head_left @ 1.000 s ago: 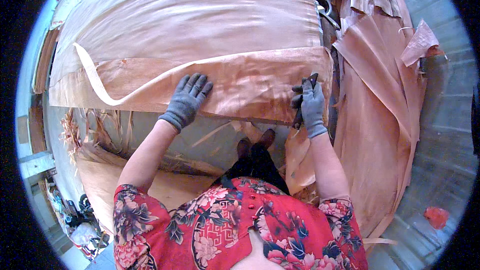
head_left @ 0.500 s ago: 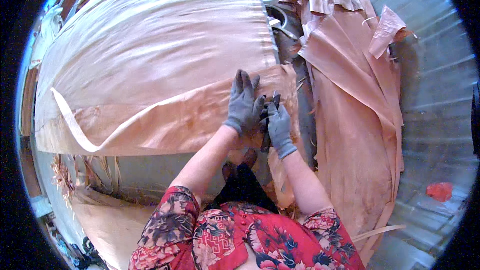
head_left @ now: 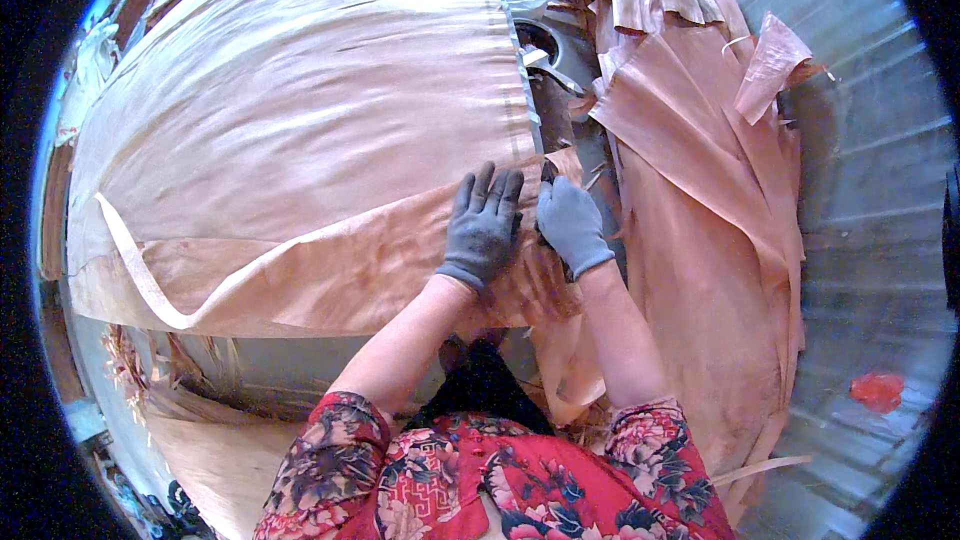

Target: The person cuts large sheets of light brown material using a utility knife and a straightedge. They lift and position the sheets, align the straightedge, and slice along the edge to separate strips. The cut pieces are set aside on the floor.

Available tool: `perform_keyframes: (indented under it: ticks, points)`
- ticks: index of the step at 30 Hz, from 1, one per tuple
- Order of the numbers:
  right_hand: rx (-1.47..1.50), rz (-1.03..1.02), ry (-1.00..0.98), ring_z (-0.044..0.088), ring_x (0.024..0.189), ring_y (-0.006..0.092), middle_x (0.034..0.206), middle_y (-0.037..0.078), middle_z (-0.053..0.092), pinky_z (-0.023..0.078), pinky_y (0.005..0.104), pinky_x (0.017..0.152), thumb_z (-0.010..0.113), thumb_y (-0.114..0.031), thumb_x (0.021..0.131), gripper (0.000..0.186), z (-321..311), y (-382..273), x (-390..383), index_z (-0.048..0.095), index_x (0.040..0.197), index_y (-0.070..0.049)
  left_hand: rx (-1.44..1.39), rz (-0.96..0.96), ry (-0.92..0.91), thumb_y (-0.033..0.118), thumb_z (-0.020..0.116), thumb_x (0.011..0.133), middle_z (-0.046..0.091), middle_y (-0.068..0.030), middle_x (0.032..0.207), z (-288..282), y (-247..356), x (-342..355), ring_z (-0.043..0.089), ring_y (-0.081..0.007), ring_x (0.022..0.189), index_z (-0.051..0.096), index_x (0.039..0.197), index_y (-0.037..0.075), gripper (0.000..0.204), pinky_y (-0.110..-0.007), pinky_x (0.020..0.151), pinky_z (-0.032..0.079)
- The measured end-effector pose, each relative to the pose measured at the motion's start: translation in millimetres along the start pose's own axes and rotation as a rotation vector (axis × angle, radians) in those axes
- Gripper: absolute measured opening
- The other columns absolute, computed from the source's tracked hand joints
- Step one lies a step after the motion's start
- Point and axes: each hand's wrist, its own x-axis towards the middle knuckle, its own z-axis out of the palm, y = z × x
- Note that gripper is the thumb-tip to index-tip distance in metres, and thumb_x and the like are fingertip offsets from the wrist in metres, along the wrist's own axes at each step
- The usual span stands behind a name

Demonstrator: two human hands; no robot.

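Veneer (head_left: 300,140) lies under my flat, open left hand (head_left: 482,225); my right hand (head_left: 570,225), beside it, grips a dark tool. Thin veneer could tear if I press hard.

My left hand (head_left: 483,225) in its dark grey glove lies flat, fingers spread toward twelve o'clock. My right hand (head_left: 570,225), gloved lighter grey, sits just beside it at three o'clock, fingers curled in a loose fist. Both bare forearms run back toward six o'clock
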Motion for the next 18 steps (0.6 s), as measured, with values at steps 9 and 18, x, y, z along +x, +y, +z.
perform_keyframes:
  ticks: [9,18]
  points:
    - [-0.169,-0.017,-0.192,0.063,0.075,0.0357,0.080,0.022,0.062,0.051,0.0439,0.064,0.047,-0.019,0.083,0.025,16.7,14.3,29.6,0.063,0.077,-0.001,-0.007,-0.036,-0.028,0.026,0.046,0.082,0.043,-0.0103,0.133,-6.3,6.1,10.5,0.034,-0.0321,0.126,0.048,0.124,0.011,0.044,-0.049,0.104,0.021]
    - [-0.314,-0.074,-0.299,0.063,0.080,0.0340,0.082,0.022,0.063,0.051,0.0423,0.068,0.048,-0.015,0.081,0.023,15.1,6.6,35.5,0.066,0.080,0.000,-0.006,-0.059,-0.004,0.025,0.045,0.082,0.044,-0.0094,0.132,-3.7,5.4,12.2,0.037,-0.0315,0.124,0.050,0.122,0.012,0.043,-0.049,0.104,0.021]
